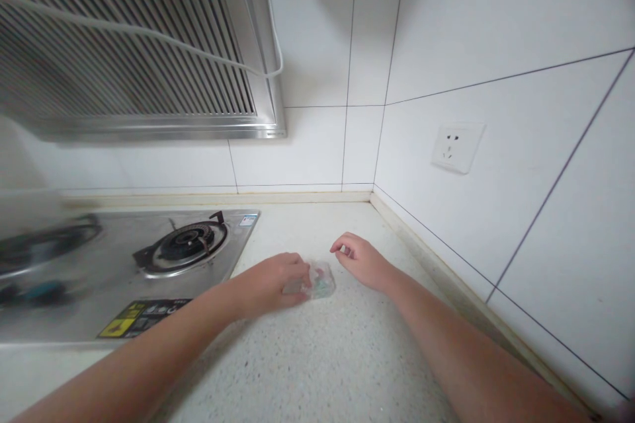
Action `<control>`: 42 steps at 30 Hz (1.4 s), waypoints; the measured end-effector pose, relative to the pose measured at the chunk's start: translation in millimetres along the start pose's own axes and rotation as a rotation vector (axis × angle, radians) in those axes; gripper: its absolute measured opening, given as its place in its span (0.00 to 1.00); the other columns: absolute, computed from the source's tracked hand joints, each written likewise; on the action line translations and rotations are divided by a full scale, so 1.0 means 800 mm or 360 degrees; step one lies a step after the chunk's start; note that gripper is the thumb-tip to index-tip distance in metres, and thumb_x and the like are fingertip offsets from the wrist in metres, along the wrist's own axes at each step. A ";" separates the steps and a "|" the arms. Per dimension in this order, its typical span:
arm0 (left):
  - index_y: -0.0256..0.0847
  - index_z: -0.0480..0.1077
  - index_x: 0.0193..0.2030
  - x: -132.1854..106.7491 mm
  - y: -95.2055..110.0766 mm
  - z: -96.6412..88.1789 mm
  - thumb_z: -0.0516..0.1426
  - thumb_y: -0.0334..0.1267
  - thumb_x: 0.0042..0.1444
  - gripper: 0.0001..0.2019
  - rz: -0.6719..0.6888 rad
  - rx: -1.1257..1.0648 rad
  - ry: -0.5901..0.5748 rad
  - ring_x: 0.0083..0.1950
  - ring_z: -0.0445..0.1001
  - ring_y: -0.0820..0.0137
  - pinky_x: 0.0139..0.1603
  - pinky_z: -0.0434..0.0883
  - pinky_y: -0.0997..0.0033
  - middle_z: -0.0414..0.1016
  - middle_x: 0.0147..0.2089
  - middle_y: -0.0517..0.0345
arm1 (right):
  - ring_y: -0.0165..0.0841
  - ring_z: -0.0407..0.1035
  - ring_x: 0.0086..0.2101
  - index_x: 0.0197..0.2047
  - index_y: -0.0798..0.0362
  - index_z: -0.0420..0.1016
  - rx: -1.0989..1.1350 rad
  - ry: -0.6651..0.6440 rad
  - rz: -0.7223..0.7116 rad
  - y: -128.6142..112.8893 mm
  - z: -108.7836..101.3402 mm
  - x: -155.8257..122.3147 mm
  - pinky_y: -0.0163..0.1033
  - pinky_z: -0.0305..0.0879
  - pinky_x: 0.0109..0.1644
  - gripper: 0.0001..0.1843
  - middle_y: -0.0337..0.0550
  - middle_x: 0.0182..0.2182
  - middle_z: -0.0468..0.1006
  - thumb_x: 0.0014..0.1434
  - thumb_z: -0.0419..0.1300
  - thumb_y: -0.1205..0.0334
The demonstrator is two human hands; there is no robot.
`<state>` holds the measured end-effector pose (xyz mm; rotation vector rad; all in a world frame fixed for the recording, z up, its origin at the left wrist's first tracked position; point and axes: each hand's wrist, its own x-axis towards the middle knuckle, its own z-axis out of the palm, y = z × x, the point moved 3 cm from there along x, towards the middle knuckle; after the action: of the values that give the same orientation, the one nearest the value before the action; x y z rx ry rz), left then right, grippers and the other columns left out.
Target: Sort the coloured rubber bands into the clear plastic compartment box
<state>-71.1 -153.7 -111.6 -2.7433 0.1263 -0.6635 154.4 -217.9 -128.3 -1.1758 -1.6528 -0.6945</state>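
Note:
A small see-through plastic bag [323, 281] with faint green and reddish marks rests on the speckled pale countertop [317, 357]. The fingers of my left hand [288, 279] are closed on its left side. Just right of the bag and a little farther back is my right hand [361, 260], apart from it. Its fingers are curled in, thumb and forefinger nearly together. Whether anything small sits between them I cannot make out. What is inside the bag is blurred.
To the left a steel gas stove [208, 291] is set in the counter, with a black burner [187, 242]. A range hood [149, 46] with a hanging white cable [163, 38] juts out above it. White tiled walls meet at the back right corner, with a socket [457, 147] on the right wall.

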 end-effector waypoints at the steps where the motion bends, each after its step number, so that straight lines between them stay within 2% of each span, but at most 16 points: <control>1: 0.47 0.71 0.45 -0.007 0.008 -0.002 0.58 0.41 0.59 0.08 0.0016 -0.0095 -0.0036 0.51 0.68 0.69 0.53 0.64 0.69 0.70 0.49 0.57 | 0.29 0.65 0.35 0.40 0.54 0.75 0.0012 -0.0022 -0.0014 -0.003 0.001 0.000 0.36 0.60 0.40 0.08 0.42 0.38 0.72 0.59 0.55 0.67; 3: 0.48 0.71 0.46 -0.021 0.021 -0.005 0.59 0.37 0.57 0.10 0.0038 -0.0257 -0.0080 0.54 0.67 0.70 0.56 0.63 0.71 0.68 0.53 0.57 | 0.29 0.65 0.36 0.41 0.53 0.75 0.0037 -0.0074 -0.0041 -0.008 0.004 -0.001 0.36 0.61 0.42 0.08 0.41 0.38 0.72 0.60 0.56 0.65; 5: 0.51 0.68 0.54 -0.032 0.029 -0.008 0.60 0.32 0.53 0.21 0.0065 -0.0379 -0.0103 0.56 0.66 0.70 0.59 0.63 0.71 0.66 0.55 0.57 | 0.29 0.65 0.37 0.42 0.53 0.74 0.0065 -0.0132 -0.0064 -0.013 0.007 -0.002 0.37 0.61 0.43 0.08 0.41 0.39 0.72 0.61 0.56 0.64; 7: 0.51 0.62 0.60 -0.042 0.029 -0.007 0.60 0.29 0.48 0.31 -0.0016 -0.0421 -0.0108 0.57 0.65 0.68 0.59 0.64 0.69 0.64 0.57 0.56 | 0.30 0.65 0.37 0.43 0.53 0.74 0.0079 -0.0178 -0.0076 -0.016 0.009 -0.004 0.38 0.61 0.44 0.08 0.41 0.39 0.72 0.61 0.57 0.63; 9: 0.48 0.56 0.65 -0.051 0.025 -0.004 0.61 0.32 0.48 0.36 -0.0137 -0.0401 -0.0101 0.60 0.63 0.66 0.62 0.63 0.65 0.60 0.61 0.53 | 0.30 0.65 0.38 0.43 0.53 0.74 0.0061 -0.0213 -0.0072 -0.019 0.010 -0.005 0.38 0.61 0.45 0.08 0.40 0.40 0.72 0.61 0.57 0.64; 11: 0.45 0.51 0.68 -0.056 0.019 0.002 0.62 0.39 0.51 0.39 -0.0252 -0.0376 -0.0085 0.63 0.60 0.63 0.65 0.60 0.62 0.58 0.64 0.50 | 0.30 0.64 0.39 0.43 0.53 0.73 0.0038 -0.0242 -0.0114 -0.025 0.011 -0.007 0.39 0.61 0.46 0.08 0.40 0.40 0.72 0.61 0.57 0.65; 14: 0.43 0.54 0.68 -0.056 0.016 0.007 0.64 0.46 0.51 0.39 -0.0316 -0.0303 -0.0071 0.63 0.60 0.61 0.66 0.59 0.59 0.61 0.62 0.49 | 0.30 0.64 0.40 0.43 0.53 0.73 0.0023 -0.0291 -0.0167 -0.037 0.011 -0.011 0.39 0.60 0.47 0.07 0.40 0.40 0.72 0.61 0.57 0.65; 17: 0.44 0.62 0.63 -0.052 0.019 0.006 0.65 0.46 0.49 0.35 -0.0252 -0.0202 -0.0056 0.58 0.64 0.62 0.62 0.62 0.59 0.66 0.56 0.52 | 0.30 0.64 0.41 0.45 0.53 0.72 0.0045 -0.0348 -0.0201 -0.053 0.011 -0.016 0.39 0.60 0.48 0.08 0.41 0.40 0.72 0.62 0.56 0.64; 20: 0.44 0.63 0.62 -0.050 0.021 0.002 0.64 0.44 0.49 0.32 -0.0223 -0.0201 0.0062 0.57 0.64 0.64 0.61 0.63 0.61 0.67 0.55 0.54 | 0.31 0.64 0.43 0.48 0.53 0.72 0.0086 -0.0433 -0.0252 -0.067 0.012 -0.021 0.40 0.60 0.49 0.11 0.41 0.42 0.71 0.62 0.58 0.61; 23: 0.44 0.63 0.61 -0.050 0.017 0.003 0.64 0.43 0.49 0.31 -0.0229 -0.0209 0.0183 0.56 0.64 0.65 0.60 0.63 0.61 0.67 0.54 0.55 | 0.33 0.63 0.44 0.51 0.54 0.71 0.0113 -0.0531 -0.0316 -0.077 0.014 -0.023 0.40 0.60 0.50 0.21 0.43 0.44 0.71 0.58 0.64 0.52; 25: 0.43 0.63 0.60 -0.049 0.012 0.005 0.63 0.42 0.49 0.30 -0.0231 -0.0212 0.0235 0.55 0.65 0.65 0.59 0.64 0.61 0.68 0.53 0.55 | 0.34 0.63 0.46 0.53 0.55 0.70 0.0135 -0.0574 -0.0339 -0.081 0.015 -0.025 0.40 0.60 0.51 0.32 0.44 0.46 0.70 0.50 0.69 0.46; 28: 0.43 0.63 0.60 -0.048 0.006 0.011 0.64 0.42 0.49 0.30 -0.0216 -0.0248 0.0269 0.54 0.65 0.65 0.58 0.64 0.61 0.68 0.53 0.55 | 0.35 0.63 0.47 0.55 0.54 0.69 0.0113 -0.0597 -0.0352 -0.085 0.015 -0.026 0.41 0.60 0.53 0.40 0.44 0.47 0.70 0.42 0.74 0.46; 34: 0.45 0.63 0.60 -0.045 0.001 0.021 0.65 0.44 0.48 0.31 -0.0186 -0.0308 0.0252 0.54 0.65 0.65 0.55 0.65 0.61 0.69 0.53 0.56 | 0.35 0.63 0.46 0.53 0.54 0.68 -0.0041 -0.0600 -0.0324 -0.087 0.015 -0.031 0.41 0.60 0.52 0.36 0.43 0.46 0.70 0.43 0.73 0.51; 42: 0.45 0.63 0.60 -0.044 -0.001 0.019 0.66 0.47 0.48 0.33 -0.0205 -0.0297 0.0279 0.54 0.66 0.66 0.57 0.64 0.61 0.69 0.53 0.56 | 0.34 0.62 0.48 0.55 0.53 0.66 0.0029 -0.0581 -0.0327 -0.086 0.013 -0.029 0.40 0.61 0.54 0.35 0.44 0.48 0.68 0.46 0.71 0.53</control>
<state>-95.1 -143.0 -139.1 -2.8852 0.0529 -0.9740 88.9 -243.4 -149.0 -1.1803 -2.1035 -0.6135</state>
